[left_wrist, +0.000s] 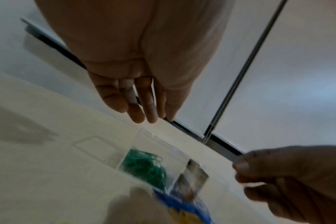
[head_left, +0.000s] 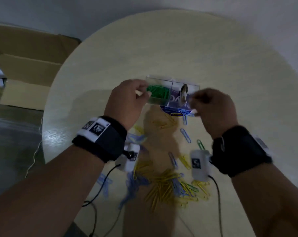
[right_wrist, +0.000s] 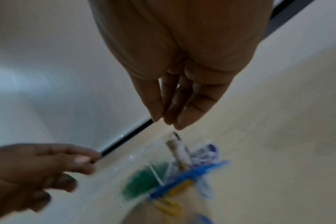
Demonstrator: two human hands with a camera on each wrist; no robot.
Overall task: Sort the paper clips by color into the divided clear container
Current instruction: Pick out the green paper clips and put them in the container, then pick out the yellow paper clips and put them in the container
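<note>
The divided clear plastic container [head_left: 172, 91] sits on the round pale-yellow bench [head_left: 179, 48], its left compartment full of green paper clips [head_left: 157, 93]. The left hand [head_left: 127, 100] hovers at the container's left end, fingers [left_wrist: 136, 112] straight, close together and holding nothing. The right hand [head_left: 213, 110] hovers at its right end, fingers [right_wrist: 184, 118] straight, pressed together, empty. Loose yellow, blue and green paper clips [head_left: 167, 183] lie scattered nearer the person.
</note>
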